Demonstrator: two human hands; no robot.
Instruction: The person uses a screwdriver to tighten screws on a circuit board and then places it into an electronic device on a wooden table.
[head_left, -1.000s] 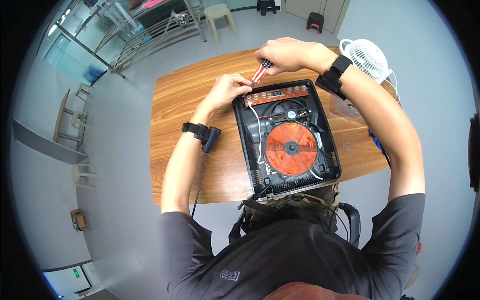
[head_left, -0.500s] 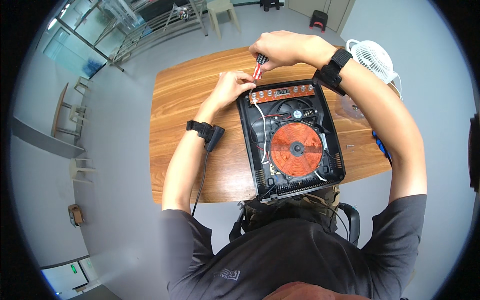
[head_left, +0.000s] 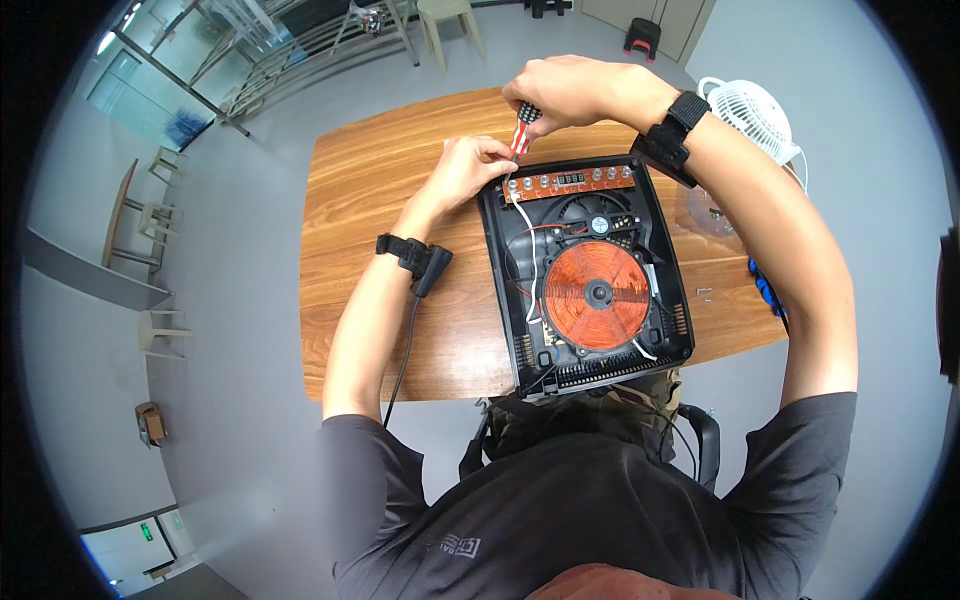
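An opened induction cooker [head_left: 664,235] lies on the wooden table in front of me, its black base showing a round copper coil [head_left: 570,300], a small cooling fan [head_left: 572,210] and an orange-brown control board [head_left: 600,181] along the far edge. My right hand [head_left: 570,92] is closed round the handle of a screwdriver [head_left: 520,137] with red, white and black parts. The tool stands tilted, tip down at the board's far left corner. My left hand [head_left: 466,170] pinches with thumb and forefinger at the shaft there. The tip itself is too small to make out.
On the wooden table [head_left: 390,150], a white fan [head_left: 750,118] stands at the far right, with a clear round dish [head_left: 708,212] nearer. Small metal pieces [head_left: 704,293] and a blue item [head_left: 765,287] lie right of the cooker. A cable [head_left: 400,350] hangs from my left wrist strap.
The whole view has shifted slightly. Both hands keep their places at the board's far left corner, and the screwdriver stays in my right hand.
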